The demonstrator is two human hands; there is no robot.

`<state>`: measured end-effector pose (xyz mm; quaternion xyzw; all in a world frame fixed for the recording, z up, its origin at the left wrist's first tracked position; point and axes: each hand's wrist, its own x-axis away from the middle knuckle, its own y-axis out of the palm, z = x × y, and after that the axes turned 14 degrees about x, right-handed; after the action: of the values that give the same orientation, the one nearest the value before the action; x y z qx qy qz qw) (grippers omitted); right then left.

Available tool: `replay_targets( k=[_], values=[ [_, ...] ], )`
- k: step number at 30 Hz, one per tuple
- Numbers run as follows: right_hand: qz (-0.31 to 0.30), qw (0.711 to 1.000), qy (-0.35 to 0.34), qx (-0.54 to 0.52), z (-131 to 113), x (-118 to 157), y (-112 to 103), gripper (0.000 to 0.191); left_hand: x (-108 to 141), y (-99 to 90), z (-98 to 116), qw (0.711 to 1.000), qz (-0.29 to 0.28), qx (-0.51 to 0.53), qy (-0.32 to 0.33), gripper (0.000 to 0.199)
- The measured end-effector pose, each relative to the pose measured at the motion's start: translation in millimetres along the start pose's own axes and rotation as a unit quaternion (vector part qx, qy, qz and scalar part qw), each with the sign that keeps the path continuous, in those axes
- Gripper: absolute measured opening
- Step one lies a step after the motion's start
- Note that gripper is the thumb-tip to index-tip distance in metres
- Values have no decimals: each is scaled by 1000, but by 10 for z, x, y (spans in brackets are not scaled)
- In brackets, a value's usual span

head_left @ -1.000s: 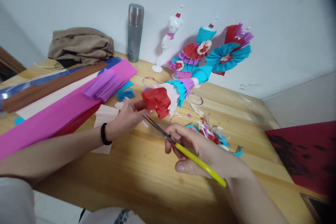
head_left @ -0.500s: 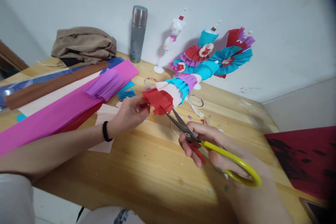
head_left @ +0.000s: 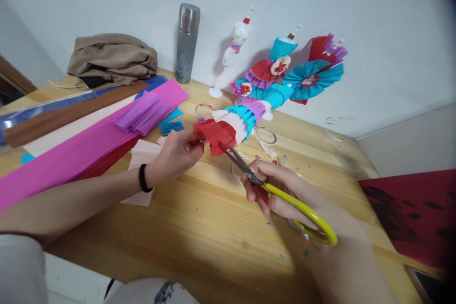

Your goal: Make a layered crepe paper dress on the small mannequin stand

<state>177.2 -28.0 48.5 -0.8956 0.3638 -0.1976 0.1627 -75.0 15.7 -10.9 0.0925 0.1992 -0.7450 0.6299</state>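
My left hand [head_left: 180,154], with a black band at the wrist, pinches the left edge of the red crepe ruffle [head_left: 215,134]. This ruffle ends a layered paper skirt [head_left: 242,116] in white, blue and purple, which lies tilted with its blue top [head_left: 280,96] toward the wall. My right hand [head_left: 281,190] is wrapped round scissors [head_left: 302,206] with yellow and red handles. Their blades, slightly apart, touch the lower right edge of the red ruffle.
Long crepe paper strips [head_left: 89,145] lie at the left near a brown cloth [head_left: 114,57]. A grey bottle [head_left: 187,45], a bare white dress stand [head_left: 231,57] and dressed ones [head_left: 274,69] are by the wall. Tape rings [head_left: 266,136] and scraps lie on the table [head_left: 199,242].
The scissor blades have come closer together, and my right hand has shifted slightly left and up. My left hand keeps its pinch on the red ruffle.
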Motion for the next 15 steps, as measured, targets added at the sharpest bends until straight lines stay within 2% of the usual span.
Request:
replay_targets(
  k=[8, 15],
  values=[
    [13, 1000, -15, -1, 22, -44, 44, 52, 11, 0, -6, 1000, -4, -21, 20, 16],
    [35, 999, -17, -7, 23, -55, 64, 41, 12, -7, 16, 999, -3, -39, 27, 18]
  ],
)
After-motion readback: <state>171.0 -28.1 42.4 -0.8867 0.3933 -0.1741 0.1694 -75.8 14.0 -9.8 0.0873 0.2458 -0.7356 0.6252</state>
